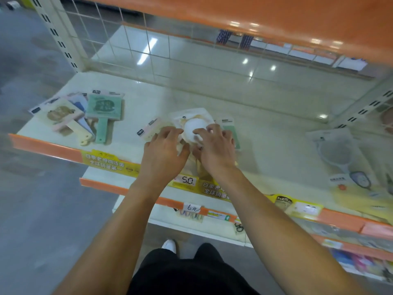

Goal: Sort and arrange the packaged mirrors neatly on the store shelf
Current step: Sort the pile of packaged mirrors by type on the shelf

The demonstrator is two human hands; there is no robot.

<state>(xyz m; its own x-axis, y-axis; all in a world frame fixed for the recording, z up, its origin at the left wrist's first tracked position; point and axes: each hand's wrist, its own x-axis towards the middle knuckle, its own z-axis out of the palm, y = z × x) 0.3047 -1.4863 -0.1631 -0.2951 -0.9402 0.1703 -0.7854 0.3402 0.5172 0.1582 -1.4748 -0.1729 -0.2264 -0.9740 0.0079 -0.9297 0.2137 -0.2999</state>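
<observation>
At centre shelf, near the front edge, you've got both hands down on the round mirror pack (pixel 194 126), a pale packet with a white disc glaring in the middle. Your left hand (pixel 164 150) has its fingers curled over the pack's left rim; your right hand (pixel 214 145) curls over the right rim, fingertips on the disc. So it's gripped from both sides, directly ahead of your wrists, neither hand nearer. Blur hides whether it's lifted or lying flat on the shelf (pixel 276 133). Under your hands more packs poke out: 1 pinkish on the left (pixel 150 128), 1 green on the right (pixel 230 129). Far left sits the sorted pile (pixel 78 116), about 4 handled mirrors with handles pointing near, the green one (pixel 103 113) clearest. Right end, at least 1 clear-bagged mirror (pixel 338 152). Likely next: carry this one left, I reckon.
</observation>
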